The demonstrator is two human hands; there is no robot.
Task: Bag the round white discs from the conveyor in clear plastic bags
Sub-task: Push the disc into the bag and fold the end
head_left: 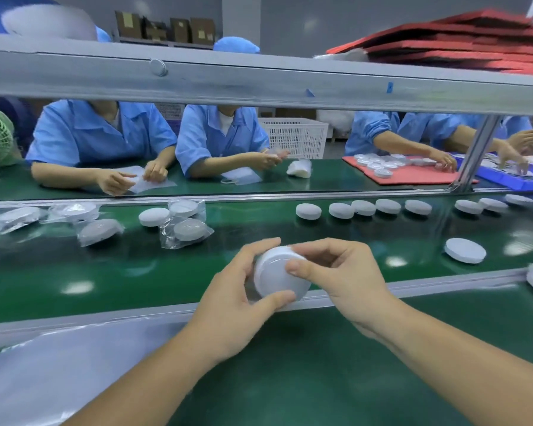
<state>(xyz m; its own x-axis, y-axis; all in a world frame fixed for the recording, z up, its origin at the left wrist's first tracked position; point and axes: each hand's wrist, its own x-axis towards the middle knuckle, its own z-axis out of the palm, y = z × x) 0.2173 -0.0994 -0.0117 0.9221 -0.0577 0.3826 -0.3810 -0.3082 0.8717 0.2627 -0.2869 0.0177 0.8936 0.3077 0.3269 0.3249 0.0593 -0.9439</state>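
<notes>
A round white disc (276, 273) is held up over the near edge of the green conveyor (336, 241). My left hand (240, 299) grips its left and lower rim with curled fingers and thumb. My right hand (342, 275) grips its right side, thumb pressed on the face. A faint clear film seems to lie around the disc; I cannot tell whether it is a bag. A stack of clear plastic bags (59, 373) lies at the lower left. Loose discs (465, 250) and a row of them (388, 206) sit on the belt to the right.
Bagged discs (188, 230) and one bare disc (154, 216) lie on the belt at left. Workers in blue coats sit across the line. A red mat (413, 176) with discs and a blue tray (517, 179) lie far right. A metal shelf rail (259, 84) crosses overhead.
</notes>
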